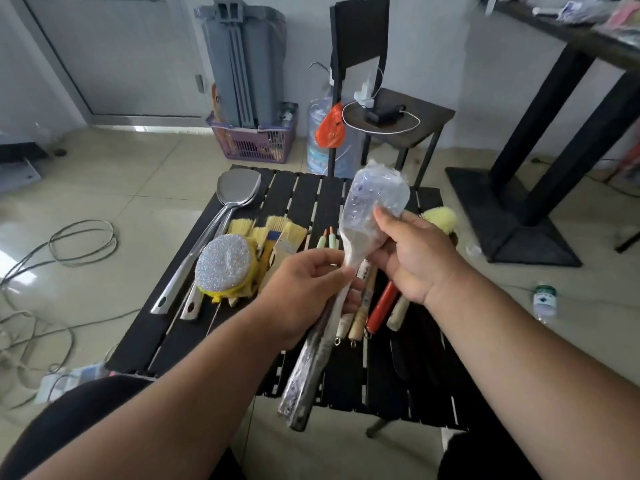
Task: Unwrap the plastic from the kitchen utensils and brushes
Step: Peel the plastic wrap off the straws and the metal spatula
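Both hands were on the plastic-wrapped slotted spatula point(372, 199) above the black slatted table point(304, 192) — left hand point(304, 292) gripping its handle, right hand point(415, 258) pinching the wrapped head.

plastic-wrapped utensil point(372, 202) | head up, tilted | held above slatted table point(304, 192)

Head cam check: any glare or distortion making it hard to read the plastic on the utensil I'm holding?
Head view: window glare washes the floor at left; wide-angle bending curves the room edges. The wrapped utensil is lit well enough, and its plastic shows crinkled highlights. The left hand pinches its neck, the right hand grips below the head. The black slatted table is dark, hiding detail.
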